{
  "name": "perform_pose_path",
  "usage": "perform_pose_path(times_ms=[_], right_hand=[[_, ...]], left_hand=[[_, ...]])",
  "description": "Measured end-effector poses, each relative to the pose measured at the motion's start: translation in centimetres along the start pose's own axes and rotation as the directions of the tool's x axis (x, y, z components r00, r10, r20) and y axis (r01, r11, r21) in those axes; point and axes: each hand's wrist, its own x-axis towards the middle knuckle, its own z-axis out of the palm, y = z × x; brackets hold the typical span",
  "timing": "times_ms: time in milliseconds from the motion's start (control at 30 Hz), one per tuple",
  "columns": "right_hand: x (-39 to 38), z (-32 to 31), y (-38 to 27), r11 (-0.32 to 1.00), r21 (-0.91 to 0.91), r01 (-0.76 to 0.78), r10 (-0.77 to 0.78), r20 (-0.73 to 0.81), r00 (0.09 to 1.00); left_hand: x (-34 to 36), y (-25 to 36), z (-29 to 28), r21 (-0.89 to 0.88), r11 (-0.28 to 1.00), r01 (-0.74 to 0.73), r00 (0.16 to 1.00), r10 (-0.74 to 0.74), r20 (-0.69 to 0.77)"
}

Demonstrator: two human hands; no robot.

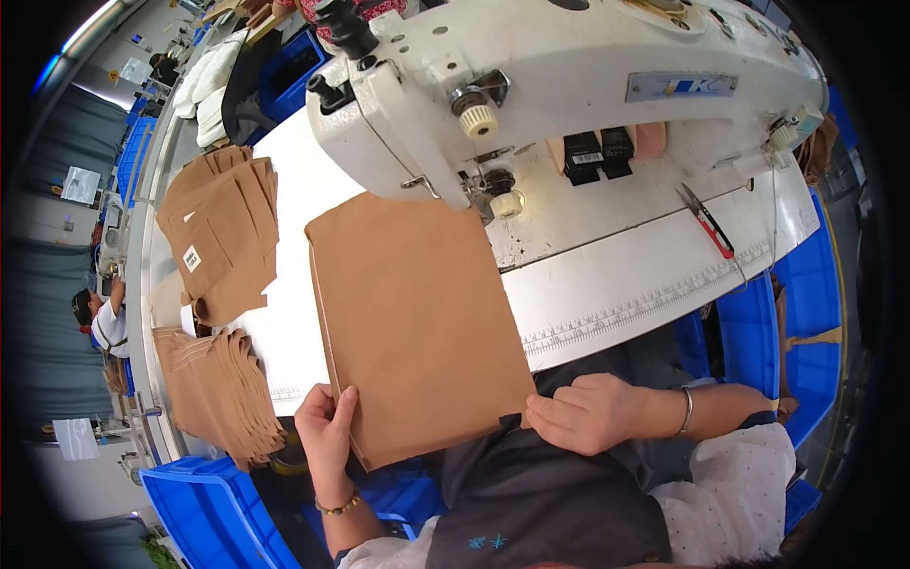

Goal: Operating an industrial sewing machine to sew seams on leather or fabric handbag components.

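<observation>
A flat brown fabric panel (pixel 417 313) lies on the white sewing table, its far edge by the needle area of the white sewing machine (pixel 569 76). My left hand (pixel 327 431) pinches the panel's near left edge, thumb on top. At the near right corner, beside a small black tab (pixel 510 421), my right hand (pixel 588 414) is closed with the fingertips on the fabric. The panel's near end hangs past the table edge over my dark apron (pixel 559 493). What lies under the panel is hidden.
Stacks of cut brown fabric pieces (pixel 223 228) and folded brown pieces (pixel 213 389) lie at the left. Red-handled thread snips (pixel 709 228) and black labels (pixel 597 155) rest at the right. Blue bins (pixel 213 512) stand below the table. Another person (pixel 109 318) sits far left.
</observation>
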Motion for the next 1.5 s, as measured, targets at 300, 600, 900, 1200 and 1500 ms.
perform_pose_path(times_ms=[300, 600, 900, 1200, 1500], right_hand=[[1.3, 1.3, 2.7, 0.999, 0.026, -0.031, 0.032, -0.029, 0.999], [2.5, 2.0, 5.8, 0.995, 0.074, -0.060, 0.058, 0.025, 0.998], [3.6, 3.1, 8.8, 0.991, 0.110, -0.073, 0.069, 0.038, 0.997], [5.0, 4.1, 11.5, 0.995, 0.045, -0.093, 0.091, 0.033, 0.995], [6.0, 4.1, 14.1, 0.988, 0.032, -0.152, 0.148, 0.103, 0.984]], left_hand=[[4.0, 0.9, 0.1, 0.208, 0.975, -0.083, 0.996, 0.075, 0.046], [7.3, 1.6, 1.2, 0.165, 0.979, -0.123, 0.992, 0.117, 0.047], [10.7, 2.8, 1.8, 0.341, 0.918, -0.204, 0.979, 0.187, 0.083], [14.0, 4.2, 2.5, 0.398, 0.890, -0.222, 0.975, 0.198, 0.102], [17.7, 3.9, 2.9, 0.417, 0.877, -0.239, 0.971, 0.208, 0.118]])
